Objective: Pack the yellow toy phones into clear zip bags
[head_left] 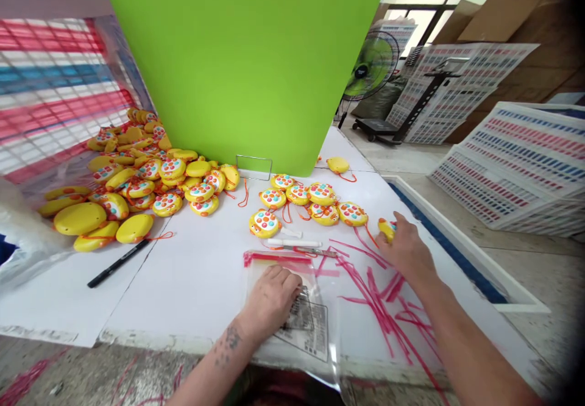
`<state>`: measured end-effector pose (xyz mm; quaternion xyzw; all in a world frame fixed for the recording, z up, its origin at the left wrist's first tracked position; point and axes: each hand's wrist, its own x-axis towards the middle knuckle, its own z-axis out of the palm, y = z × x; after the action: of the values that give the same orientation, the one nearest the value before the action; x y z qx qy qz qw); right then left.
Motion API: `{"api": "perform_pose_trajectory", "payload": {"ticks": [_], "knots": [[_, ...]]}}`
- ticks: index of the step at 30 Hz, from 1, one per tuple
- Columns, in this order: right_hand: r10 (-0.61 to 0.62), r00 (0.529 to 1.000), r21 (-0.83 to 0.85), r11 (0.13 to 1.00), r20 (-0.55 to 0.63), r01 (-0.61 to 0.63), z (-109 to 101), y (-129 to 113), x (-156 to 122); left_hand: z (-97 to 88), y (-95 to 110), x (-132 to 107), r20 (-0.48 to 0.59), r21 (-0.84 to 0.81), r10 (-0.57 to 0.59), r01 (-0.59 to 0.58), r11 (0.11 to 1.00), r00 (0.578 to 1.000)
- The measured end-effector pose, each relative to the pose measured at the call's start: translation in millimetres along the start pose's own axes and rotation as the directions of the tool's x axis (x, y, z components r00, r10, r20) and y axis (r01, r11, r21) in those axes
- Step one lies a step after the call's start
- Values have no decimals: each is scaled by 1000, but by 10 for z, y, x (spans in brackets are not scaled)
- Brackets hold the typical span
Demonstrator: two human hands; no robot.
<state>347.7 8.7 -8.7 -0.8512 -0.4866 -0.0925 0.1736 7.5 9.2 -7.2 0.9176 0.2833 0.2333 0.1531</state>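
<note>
My left hand (275, 296) rests with curled fingers on a clear plastic zip bag (320, 327), which has a red strip along its top and a printed sheet inside; its fingertips are partly hidden. Out to the right, my right hand (409, 250) is closed around a yellow toy (386, 229) with coloured buttons, held above the right side of the table. Left of that hand lies a loose group of similar yellow duck-faced toys (321, 193) with orange cords. A white marker (295, 243) and a small cutter (315, 251) lie just above the bag.
A big heap of yellow toys (172, 169) fills the table's left side, with a black marker (117, 264) in front. A green board (247, 58) stands behind. Pink strips (375, 296) litter the right. Beyond are a crate (516, 156), a fan (372, 67) and a floor scale (379, 128).
</note>
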Motion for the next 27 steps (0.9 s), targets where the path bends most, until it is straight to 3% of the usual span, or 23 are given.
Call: {"api": "perform_pose_trajectory", "payload": {"ticks": [3,5,7,11,15,18,23,27], "knots": [[210,978,314,928,11,-203,-3,71,-50,-25,6,-2,28,-43,-24,26,999,999],[310,946,531,787,99,-313,7,115,-88,-44,12,-1,49,-50,-37,39,998,998],[301,937,676,654,177,-338,-13,99,-159,-54,15,-1,56,-54,-44,47,997,997],[63,942,852,409,329,-325,-218,-177,-443,-55,12,-8,44,-105,-78,83,991,996],[-283,820,864,243,497,-440,-453,-554,-757,-52,10,-11,31,-150,-109,112,982,994],[-426,736,848,193,526,-494,-499,-723,-892,-55,9,-11,38,-162,-109,113,980,993],[-590,655,869,184,472,-460,-529,-837,-964,-66,-1,-5,46,-172,-111,117,978,993],[-762,470,883,288,446,-371,-596,-903,-1029,-72,-3,-2,42,-174,-113,119,977,993]]}}
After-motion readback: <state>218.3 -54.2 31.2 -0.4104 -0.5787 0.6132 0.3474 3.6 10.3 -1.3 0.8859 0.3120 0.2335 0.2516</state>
